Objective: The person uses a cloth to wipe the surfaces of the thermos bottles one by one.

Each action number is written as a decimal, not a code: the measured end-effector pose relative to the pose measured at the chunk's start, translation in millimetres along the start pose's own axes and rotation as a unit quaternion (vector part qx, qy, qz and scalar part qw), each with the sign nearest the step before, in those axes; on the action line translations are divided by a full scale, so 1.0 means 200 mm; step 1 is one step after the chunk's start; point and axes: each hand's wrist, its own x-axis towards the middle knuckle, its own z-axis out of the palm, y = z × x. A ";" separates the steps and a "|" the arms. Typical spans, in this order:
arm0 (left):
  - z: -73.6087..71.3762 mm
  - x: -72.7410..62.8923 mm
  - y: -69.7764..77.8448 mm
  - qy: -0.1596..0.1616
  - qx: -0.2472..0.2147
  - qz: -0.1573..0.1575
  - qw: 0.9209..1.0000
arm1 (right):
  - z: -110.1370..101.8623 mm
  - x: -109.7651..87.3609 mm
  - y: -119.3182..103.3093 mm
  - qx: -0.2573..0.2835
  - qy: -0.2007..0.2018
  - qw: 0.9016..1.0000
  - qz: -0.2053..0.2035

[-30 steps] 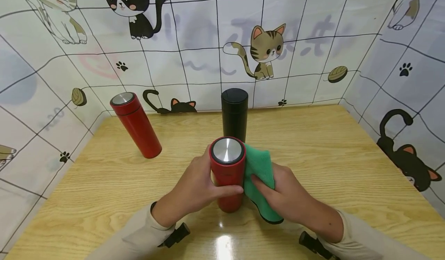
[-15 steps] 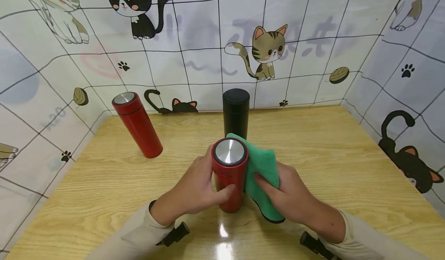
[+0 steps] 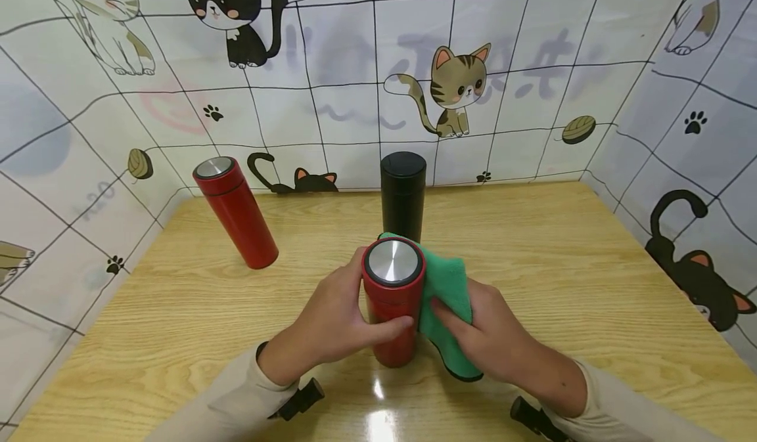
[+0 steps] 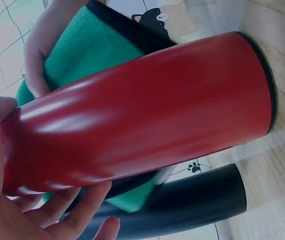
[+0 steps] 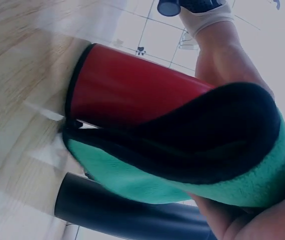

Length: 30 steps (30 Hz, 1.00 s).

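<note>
A red thermos flask (image 3: 395, 310) with a silver-topped lid (image 3: 393, 262) stands upright in front of me. My left hand (image 3: 337, 317) grips its left side, the thumb across its front and the fingers curled round behind, as the left wrist view shows. On the flask's right side, my right hand (image 3: 487, 320) holds a folded green cloth (image 3: 446, 291) with dark edging, thumb on its near face. The cloth lies against the flask and wraps round its back, where part of it is hidden. In the right wrist view the cloth (image 5: 182, 175) hangs partly folded open beside the red flask (image 5: 132, 90).
Just behind the held flask stands a black thermos flask (image 3: 403, 192). Another red flask (image 3: 236, 212) stands farther back to the left. A wooden table (image 3: 532, 245) carries them all, with a cat-patterned sheet (image 3: 343, 48) rising behind and at both sides.
The cloth's upper edge rose behind the lid half a second ago and is slightly lower now. My left thumb lifted a little, then came back across the flask. Both hands keep their hold.
</note>
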 end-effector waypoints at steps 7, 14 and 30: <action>0.01 0.01 0.00 0.001 -0.017 -0.006 1.000 | -0.01 -0.01 -0.02 0.004 0.027 1.000 -0.009; 0.01 0.00 0.00 0.005 -0.038 -0.006 0.999 | 0.01 0.00 0.01 -0.011 -0.018 1.000 0.004; 0.03 0.00 0.00 0.012 -0.100 -0.011 0.995 | 0.01 -0.01 0.00 -0.001 0.003 1.000 -0.014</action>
